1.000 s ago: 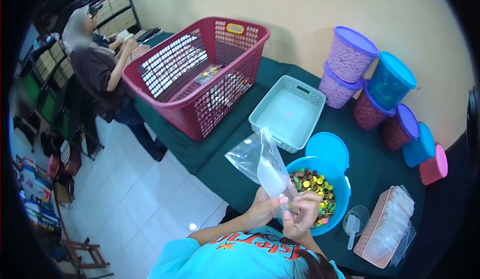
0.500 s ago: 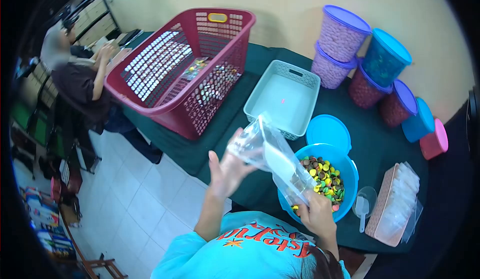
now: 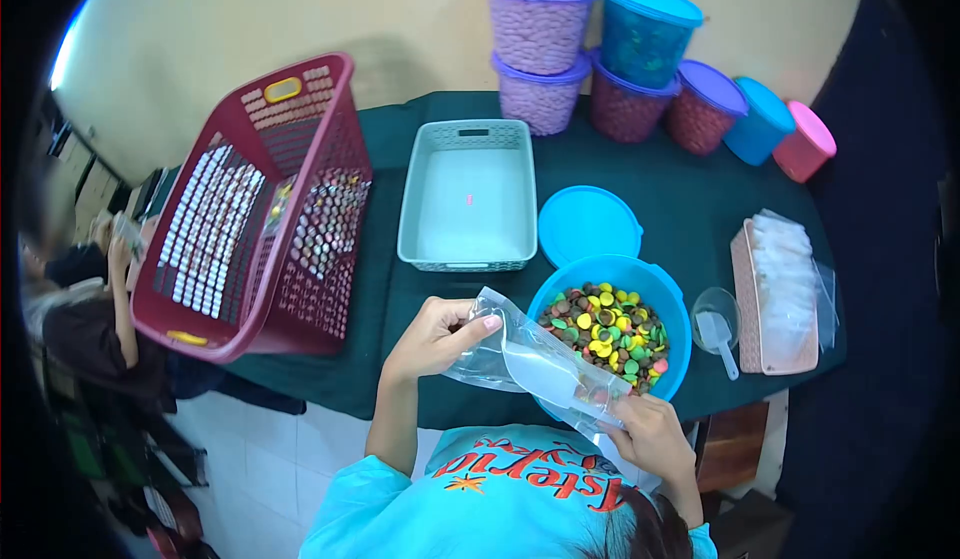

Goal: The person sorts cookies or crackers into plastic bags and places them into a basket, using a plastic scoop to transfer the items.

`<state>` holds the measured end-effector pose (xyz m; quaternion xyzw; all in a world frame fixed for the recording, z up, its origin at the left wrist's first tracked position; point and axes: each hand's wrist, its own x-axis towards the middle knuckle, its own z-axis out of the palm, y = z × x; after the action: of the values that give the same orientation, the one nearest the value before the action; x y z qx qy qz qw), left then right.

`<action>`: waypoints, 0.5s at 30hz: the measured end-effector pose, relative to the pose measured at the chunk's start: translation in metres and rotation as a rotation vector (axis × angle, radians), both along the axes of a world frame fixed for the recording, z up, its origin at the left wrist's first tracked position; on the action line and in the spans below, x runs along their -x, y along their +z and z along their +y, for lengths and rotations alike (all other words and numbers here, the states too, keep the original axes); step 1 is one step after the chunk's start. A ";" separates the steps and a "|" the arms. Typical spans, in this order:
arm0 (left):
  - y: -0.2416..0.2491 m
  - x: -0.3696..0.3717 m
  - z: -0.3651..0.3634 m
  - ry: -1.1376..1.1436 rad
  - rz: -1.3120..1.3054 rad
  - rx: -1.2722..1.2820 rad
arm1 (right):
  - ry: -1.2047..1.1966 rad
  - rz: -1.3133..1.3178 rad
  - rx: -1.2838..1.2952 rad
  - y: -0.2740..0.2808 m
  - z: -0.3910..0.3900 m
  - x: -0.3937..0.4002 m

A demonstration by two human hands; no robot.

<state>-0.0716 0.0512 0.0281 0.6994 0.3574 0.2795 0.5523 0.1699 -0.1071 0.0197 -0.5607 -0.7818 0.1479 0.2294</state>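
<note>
A clear plastic bag [image 3: 505, 354] with a white oval patch is stretched between my two hands, in front of my chest. My left hand [image 3: 430, 339] pinches its upper left end between thumb and fingers. At the opposite, lower right end, my right hand [image 3: 652, 434] grips the bag with bent fingers. Part of the bag overlaps the near rim of a blue tub [image 3: 678, 309]. Inside that tub lie many small round button-shaped pieces [image 3: 605, 329] in brown, yellow, green and pink. A blue round lid [image 3: 590, 227] lies behind the tub.
A grey-green basket [image 3: 468, 194] and a tall maroon basket [image 3: 262, 289] stand left. On the right are a white scoop [image 3: 716, 331] in a clear cup [image 3: 735, 309] and a pink basket [image 3: 745, 269] of plastic bags. Lidded tubs [image 3: 540, 29] line the wall. Another person [image 3: 95, 329] is far left.
My left hand, open beside the bag before, has closed on its end. The bag is now held more level between both hands. My view has turned leftward and the scene has shifted.
</note>
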 end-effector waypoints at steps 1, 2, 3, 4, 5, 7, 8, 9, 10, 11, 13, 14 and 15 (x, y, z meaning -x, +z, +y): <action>-0.005 -0.003 0.003 -0.038 -0.020 0.067 | -0.027 0.024 -0.001 -0.001 -0.002 -0.001; -0.011 -0.005 0.006 -0.075 -0.038 0.133 | -0.053 0.047 -0.003 -0.002 -0.005 -0.003; -0.018 -0.009 0.010 -0.108 -0.029 0.122 | -0.080 0.043 0.012 -0.003 -0.008 -0.005; -0.020 -0.011 0.011 -0.131 -0.028 0.124 | -0.104 0.043 0.013 -0.002 -0.010 -0.005; -0.019 -0.014 0.012 -0.143 -0.030 0.168 | -0.133 0.049 0.022 0.000 -0.012 -0.004; -0.025 -0.016 0.016 -0.169 -0.020 0.244 | -0.176 0.068 0.066 0.002 -0.015 -0.003; -0.023 -0.017 0.017 -0.176 -0.020 0.248 | -0.184 0.068 0.070 0.002 -0.016 -0.003; -0.020 -0.017 0.018 -0.181 -0.100 0.297 | -0.203 0.090 0.061 0.002 -0.018 -0.005; -0.019 -0.017 0.017 -0.181 -0.180 0.345 | -0.217 0.112 0.053 0.001 -0.019 -0.005; -0.030 -0.013 0.021 -0.210 -0.174 0.289 | -0.215 0.112 0.057 0.002 -0.019 -0.005; -0.027 -0.013 0.018 -0.206 -0.107 0.245 | -0.281 0.161 0.017 0.005 -0.019 -0.006; -0.026 -0.014 0.016 -0.203 -0.039 0.197 | -0.271 0.159 0.019 0.005 -0.019 -0.008; -0.025 -0.015 0.012 -0.168 -0.053 0.178 | -0.271 0.171 0.016 0.004 -0.018 -0.010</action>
<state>-0.0561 0.0633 0.0033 0.6673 0.3063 0.2180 0.6429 0.1797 -0.1254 0.0236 -0.6483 -0.6754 0.1688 0.3083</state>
